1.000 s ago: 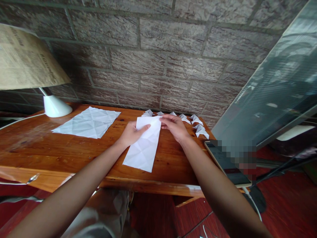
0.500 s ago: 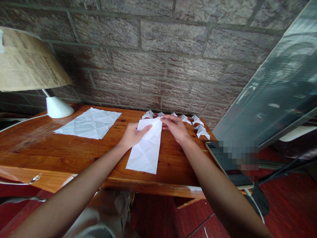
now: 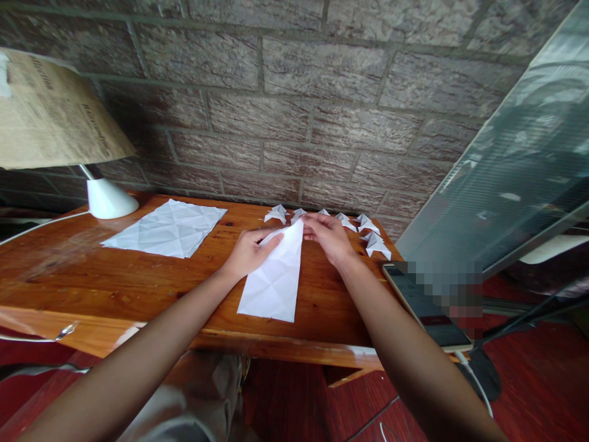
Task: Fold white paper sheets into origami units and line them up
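Handled paper (image 3: 271,283), white, with crossing crease lines; sheets (image 3: 166,230), white, with a grid of creases; folded pieces (image 3: 376,243), white shaded grey; tabletop (image 3: 338,307), orange-brown with wood grain and dark knots; wall (image 3: 260,110), grey-brown blocks with grey joints; lampshade (image 3: 59,120), tan with dark lettering; lamp base (image 3: 109,201), white; floor (image 3: 545,380), dark red.

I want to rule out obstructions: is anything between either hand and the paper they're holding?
Nothing visible is: the left hand and right hand both hold the creased paper directly. The small folded shapes stand beyond it and to its right.
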Demonstrator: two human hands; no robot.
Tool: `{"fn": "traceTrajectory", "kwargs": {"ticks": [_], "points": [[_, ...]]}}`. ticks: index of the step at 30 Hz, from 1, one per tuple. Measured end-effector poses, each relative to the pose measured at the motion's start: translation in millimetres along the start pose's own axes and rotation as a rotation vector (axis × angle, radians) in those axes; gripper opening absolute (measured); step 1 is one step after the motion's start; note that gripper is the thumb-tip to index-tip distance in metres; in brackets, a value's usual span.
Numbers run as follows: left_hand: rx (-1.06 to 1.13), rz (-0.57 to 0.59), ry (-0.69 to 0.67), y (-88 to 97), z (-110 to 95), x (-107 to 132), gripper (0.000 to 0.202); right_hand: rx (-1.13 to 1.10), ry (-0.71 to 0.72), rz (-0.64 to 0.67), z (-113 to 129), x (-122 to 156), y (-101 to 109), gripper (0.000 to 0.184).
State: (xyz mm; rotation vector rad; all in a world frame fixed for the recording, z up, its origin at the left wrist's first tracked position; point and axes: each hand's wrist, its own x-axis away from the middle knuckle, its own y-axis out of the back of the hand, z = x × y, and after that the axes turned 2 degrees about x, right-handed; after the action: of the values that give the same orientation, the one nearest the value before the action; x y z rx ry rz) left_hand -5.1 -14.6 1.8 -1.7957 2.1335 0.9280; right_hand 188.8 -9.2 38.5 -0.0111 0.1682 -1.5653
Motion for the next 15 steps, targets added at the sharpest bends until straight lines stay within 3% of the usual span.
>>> {"fn": "traceTrajectory", "kwargs": {"ticks": [15], "points": [[0.013, 0.109, -0.309, 1.3, 6.8, -2.9, 0.036, 0.028, 0.005, -0.004, 2.7, 0.5, 0.7, 0.016]]}}
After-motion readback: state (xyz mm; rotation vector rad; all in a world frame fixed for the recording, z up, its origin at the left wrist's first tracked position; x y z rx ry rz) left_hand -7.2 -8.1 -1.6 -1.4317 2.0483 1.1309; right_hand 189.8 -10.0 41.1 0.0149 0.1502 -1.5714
